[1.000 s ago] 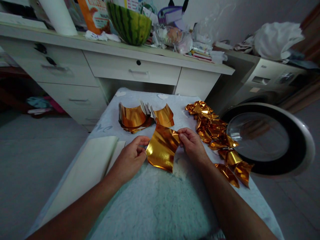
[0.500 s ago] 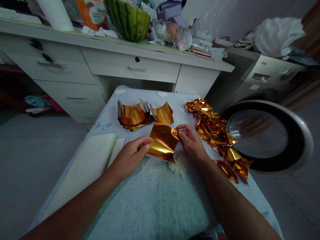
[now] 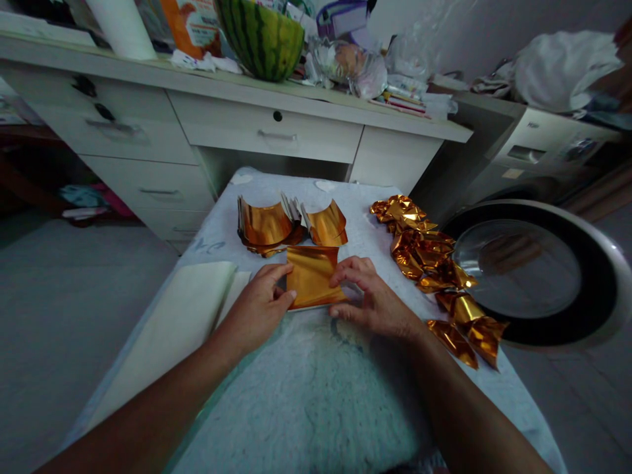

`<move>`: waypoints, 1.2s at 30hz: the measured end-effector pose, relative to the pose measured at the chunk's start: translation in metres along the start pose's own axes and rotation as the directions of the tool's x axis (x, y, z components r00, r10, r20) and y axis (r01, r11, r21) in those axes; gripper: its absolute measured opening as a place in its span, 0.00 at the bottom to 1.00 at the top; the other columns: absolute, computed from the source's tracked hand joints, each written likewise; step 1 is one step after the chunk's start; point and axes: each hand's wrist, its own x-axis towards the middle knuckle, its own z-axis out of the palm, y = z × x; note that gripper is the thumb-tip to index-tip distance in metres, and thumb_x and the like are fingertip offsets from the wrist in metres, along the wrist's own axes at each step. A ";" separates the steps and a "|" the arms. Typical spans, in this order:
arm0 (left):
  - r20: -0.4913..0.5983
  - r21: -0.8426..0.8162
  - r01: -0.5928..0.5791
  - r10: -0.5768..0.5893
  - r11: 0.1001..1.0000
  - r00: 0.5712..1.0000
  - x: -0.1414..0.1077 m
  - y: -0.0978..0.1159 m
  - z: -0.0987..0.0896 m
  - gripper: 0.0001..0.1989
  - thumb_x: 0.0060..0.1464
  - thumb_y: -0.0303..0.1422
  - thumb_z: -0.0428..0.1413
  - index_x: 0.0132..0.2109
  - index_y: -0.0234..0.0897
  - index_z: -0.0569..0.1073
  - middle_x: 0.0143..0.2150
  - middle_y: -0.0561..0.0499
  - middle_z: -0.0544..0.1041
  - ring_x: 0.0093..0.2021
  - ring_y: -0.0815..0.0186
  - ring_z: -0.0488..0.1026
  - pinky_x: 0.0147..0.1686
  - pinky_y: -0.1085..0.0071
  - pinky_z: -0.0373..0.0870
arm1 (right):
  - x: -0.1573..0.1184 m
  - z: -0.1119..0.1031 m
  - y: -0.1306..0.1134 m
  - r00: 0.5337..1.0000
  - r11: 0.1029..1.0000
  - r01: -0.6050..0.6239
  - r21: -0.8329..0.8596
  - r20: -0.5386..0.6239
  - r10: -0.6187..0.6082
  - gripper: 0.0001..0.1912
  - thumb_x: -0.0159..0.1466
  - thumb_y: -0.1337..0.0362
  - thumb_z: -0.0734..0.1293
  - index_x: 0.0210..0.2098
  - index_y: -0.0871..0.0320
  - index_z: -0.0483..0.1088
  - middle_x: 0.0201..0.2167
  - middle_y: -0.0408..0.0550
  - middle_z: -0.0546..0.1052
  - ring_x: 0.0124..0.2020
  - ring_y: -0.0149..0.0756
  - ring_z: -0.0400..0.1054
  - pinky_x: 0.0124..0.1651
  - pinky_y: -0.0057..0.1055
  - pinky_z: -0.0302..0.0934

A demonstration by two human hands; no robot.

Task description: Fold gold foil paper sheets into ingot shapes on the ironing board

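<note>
A gold foil sheet (image 3: 312, 278) lies on the cloth-covered table, its side edges curling up. My left hand (image 3: 264, 299) pinches the sheet's left edge between thumb and fingers. At the right edge, my right hand (image 3: 368, 296) has thumb and fingers apart, the fingertips touching the foil. Beyond the sheet stand two curved stacks of gold sheets, a larger one (image 3: 266, 224) on the left and a smaller one (image 3: 326, 224) beside it. Folded, crinkled gold foil pieces (image 3: 422, 253) run in a line along the table's right side.
White folded paper (image 3: 172, 329) lies along the left of the table (image 3: 306, 395). Behind is a white desk (image 3: 227, 135) with a cut watermelon (image 3: 261, 43) and plastic bags. An open washing machine door (image 3: 533, 270) stands beside the right edge.
The foil sheet has turned straighter and moved slightly left and lower. My right hand has loosened from its pinch, its thumb and fingers spreading. The view has shifted slightly.
</note>
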 end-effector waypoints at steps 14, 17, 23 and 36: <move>0.063 -0.135 0.065 -0.057 0.989 0.996 -0.002 0.003 0.000 0.29 0.52 0.32 0.55 0.62 0.40 0.62 0.50 0.45 0.75 0.30 0.68 0.72 0.29 0.70 0.70 | 0.004 0.005 0.018 0.936 0.953 -0.272 0.132 -0.194 0.294 0.16 0.60 0.61 0.69 0.46 0.55 0.66 0.44 0.49 0.71 0.42 0.38 0.65 0.45 0.37 0.61; 0.059 -0.223 0.041 -0.028 0.974 0.998 -0.003 0.005 -0.001 0.34 0.52 0.31 0.55 0.65 0.42 0.55 0.38 0.51 0.77 0.29 0.67 0.72 0.29 0.71 0.68 | 0.006 0.010 0.026 0.824 0.865 -0.374 0.334 -0.308 0.475 0.26 0.56 0.60 0.70 0.53 0.56 0.63 0.47 0.50 0.71 0.34 0.34 0.64 0.35 0.32 0.60; 0.133 -0.146 0.057 -0.038 0.988 0.990 -0.002 0.010 -0.005 0.19 0.52 0.33 0.56 0.52 0.38 0.71 0.34 0.51 0.78 0.33 0.64 0.74 0.33 0.70 0.69 | 0.007 0.003 0.019 0.854 0.723 -0.244 0.646 -0.211 0.476 0.10 0.57 0.57 0.70 0.29 0.58 0.71 0.25 0.40 0.69 0.28 0.29 0.61 0.34 0.29 0.56; 0.009 -0.034 0.009 -0.009 0.999 1.000 -0.005 0.012 -0.008 0.11 0.59 0.35 0.50 0.46 0.39 0.72 0.37 0.50 0.79 0.36 0.61 0.77 0.37 0.65 0.72 | 0.003 0.000 0.016 0.908 0.741 -0.085 0.666 -0.255 0.333 0.08 0.62 0.57 0.69 0.37 0.54 0.73 0.40 0.46 0.77 0.42 0.35 0.70 0.46 0.34 0.63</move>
